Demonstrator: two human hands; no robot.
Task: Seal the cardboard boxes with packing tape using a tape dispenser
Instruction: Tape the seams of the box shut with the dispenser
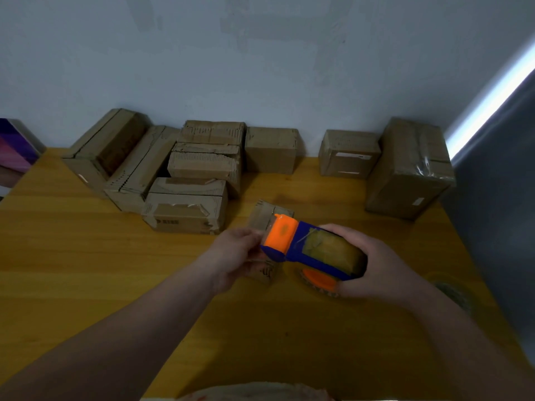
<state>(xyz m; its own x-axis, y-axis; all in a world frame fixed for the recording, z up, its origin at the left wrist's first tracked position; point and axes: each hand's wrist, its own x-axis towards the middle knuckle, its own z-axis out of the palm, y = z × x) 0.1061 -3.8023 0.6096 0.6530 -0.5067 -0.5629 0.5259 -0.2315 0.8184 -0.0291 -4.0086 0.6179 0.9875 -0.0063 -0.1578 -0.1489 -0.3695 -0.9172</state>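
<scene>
The right hand (pixel 385 261) clasps a blue-and-orange plastic tape dispenser (pixel 304 247), its nose over a small corrugated cardboard box (pixel 267 215) gripped by the left hand (pixel 234 256) mid-table. Worn taped boxes (pixel 202 169) line the pale wall (pixel 260 68) on the glossy yellow wooden table (pixel 86 256).

The single wide-angle head-worn camera sits close above the near edge of the yellow wooden tabletop (pixel 86 256), looking forward and down across it to the brown cardboard boxes (pixel 270 150) along its far edge against the pale grey-blue wall (pixel 260 68).
</scene>
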